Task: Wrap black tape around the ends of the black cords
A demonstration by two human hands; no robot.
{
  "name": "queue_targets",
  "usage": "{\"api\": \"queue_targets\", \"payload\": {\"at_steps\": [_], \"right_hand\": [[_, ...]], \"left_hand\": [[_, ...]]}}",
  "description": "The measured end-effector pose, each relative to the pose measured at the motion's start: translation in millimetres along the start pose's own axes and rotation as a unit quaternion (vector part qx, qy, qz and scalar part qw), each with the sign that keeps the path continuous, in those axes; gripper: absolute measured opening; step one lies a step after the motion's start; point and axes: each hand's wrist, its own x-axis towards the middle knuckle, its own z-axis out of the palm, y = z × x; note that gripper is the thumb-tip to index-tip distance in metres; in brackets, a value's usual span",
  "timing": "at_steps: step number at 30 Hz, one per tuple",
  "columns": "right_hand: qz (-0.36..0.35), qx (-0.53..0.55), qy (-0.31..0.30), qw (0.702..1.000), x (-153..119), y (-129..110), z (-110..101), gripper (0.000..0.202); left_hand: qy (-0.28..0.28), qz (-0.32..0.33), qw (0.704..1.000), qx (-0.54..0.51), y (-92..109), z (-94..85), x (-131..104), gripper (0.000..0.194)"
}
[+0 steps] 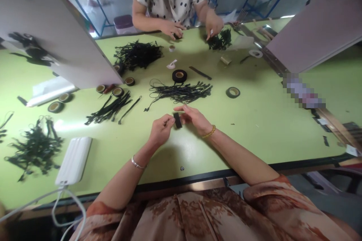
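Between my two hands, low over the green table [212, 135], is a small black roll of tape [177, 120], seen edge-on. My left hand [162, 130] is closed, its thumb and forefinger pinched at the roll's left side; anything else in the pinch is too small to make out. My right hand [195, 118] has its fingers around the roll's right side, the forefinger stretched over the top. Just beyond my hands lies a bundle of thin black cables [181, 92]. A larger black tape roll [179, 76] rests behind that bundle.
Across the table a person in a dotted shirt [169, 3] handles black pieces. Left are cable piles [36, 145], tape rolls [55, 106] and a white power bank [74, 161] with a cord. Another tape roll [233, 92] lies right. Upright panels [313, 22] flank the table.
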Motion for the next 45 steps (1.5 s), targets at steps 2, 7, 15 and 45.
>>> {"api": "queue_targets", "payload": {"at_steps": [2, 7, 15, 45], "right_hand": [[0.014, 0.029, 0.007, 0.999, -1.2, -0.6, 2.2, 0.041], [-0.041, 0.104, 0.047, 0.993, -8.1, -5.1, 8.0, 0.044], [-0.141, 0.081, 0.023, 0.986, -19.8, -15.5, 7.8, 0.044], [-0.062, -0.032, -0.086, 0.994, -10.3, 0.9, 10.8, 0.023]], "left_hand": [[-0.045, 0.034, 0.997, 0.055, 4.7, 2.3, -3.5, 0.026], [-0.085, 0.023, 0.980, 0.180, 13.6, 7.2, -6.6, 0.028], [-0.004, -0.054, 0.992, 0.113, 5.9, 9.0, -4.3, 0.029], [0.049, 0.013, 0.997, 0.052, 5.1, 5.3, -9.6, 0.030]]}}
